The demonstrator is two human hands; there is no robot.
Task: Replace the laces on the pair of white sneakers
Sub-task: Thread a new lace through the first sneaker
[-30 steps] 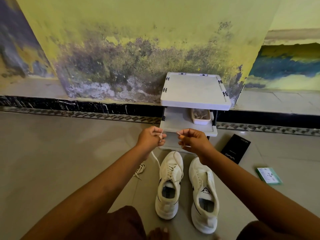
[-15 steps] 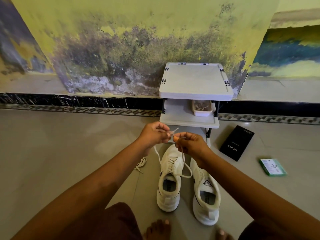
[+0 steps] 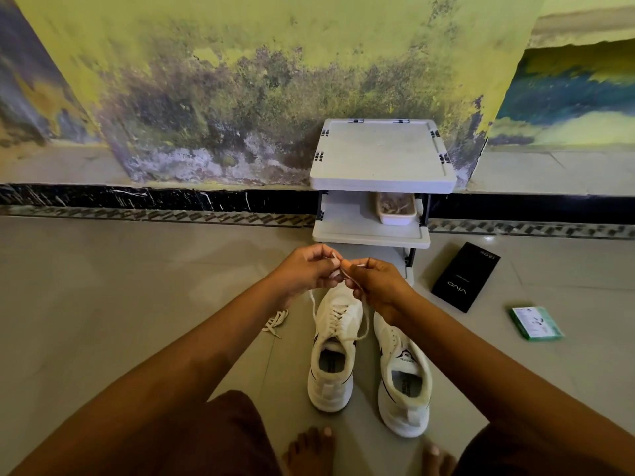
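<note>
Two white sneakers stand side by side on the floor, toes pointing away from me. The left sneaker (image 3: 332,352) is laced, and its two white lace ends (image 3: 313,305) rise to my hands. The right sneaker (image 3: 403,379) shows no lace; its toe is hidden behind my right wrist. My left hand (image 3: 305,269) and my right hand (image 3: 372,281) meet above the left sneaker's toe, each pinching a lace end, fingertips touching. A loose white lace (image 3: 275,322) lies bunched on the floor left of the sneakers.
A small grey two-tier plastic rack (image 3: 381,156) stands against the stained wall, with a white tray (image 3: 397,209) on its lower shelf. A black phone box (image 3: 464,276) and a green packet (image 3: 536,322) lie on the tiles to the right. My bare feet (image 3: 309,451) are at the bottom.
My hands were apart, pulling the lace ends taut; they have come together until the fingertips touch, and the lace now hangs slack in loops. The camera has tilted slightly.
</note>
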